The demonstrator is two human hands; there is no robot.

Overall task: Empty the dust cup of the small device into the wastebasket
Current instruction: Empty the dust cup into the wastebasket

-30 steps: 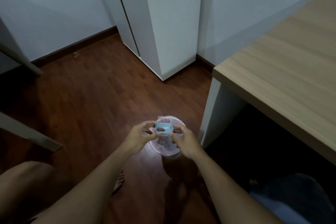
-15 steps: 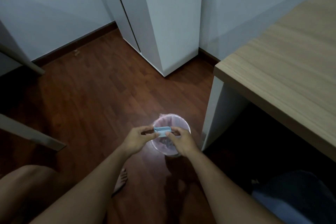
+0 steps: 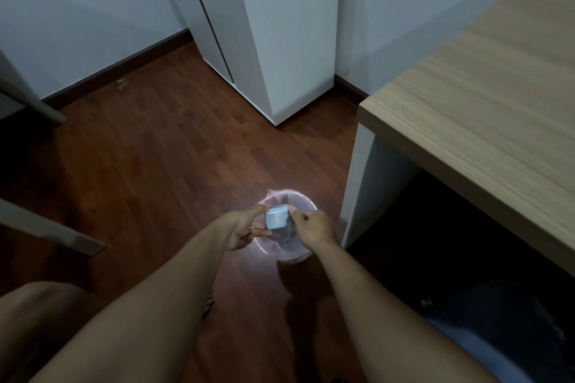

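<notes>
A small light-blue dust cup (image 3: pixel 275 216) is held directly over a round pink-lined wastebasket (image 3: pixel 303 250) on the wooden floor. The cup is turned over, its flat bottom facing me. My left hand (image 3: pixel 245 231) grips the cup's left side with thumb on top. My right hand (image 3: pixel 312 230) pinches the cup's right edge with its fingertips. Dark debris lies inside the basket under the cup.
A light wooden desk (image 3: pixel 485 121) with a white leg (image 3: pixel 364 196) stands right beside the basket. A white cabinet (image 3: pixel 280 40) stands behind. Grey furniture legs (image 3: pixel 53 230) cross the floor at left. My knee (image 3: pixel 37 314) and a foot (image 3: pixel 208 301) are at bottom left.
The cup was upright with debris showing inside it; both hands have tipped it over above the basket, so its bottom now faces up.
</notes>
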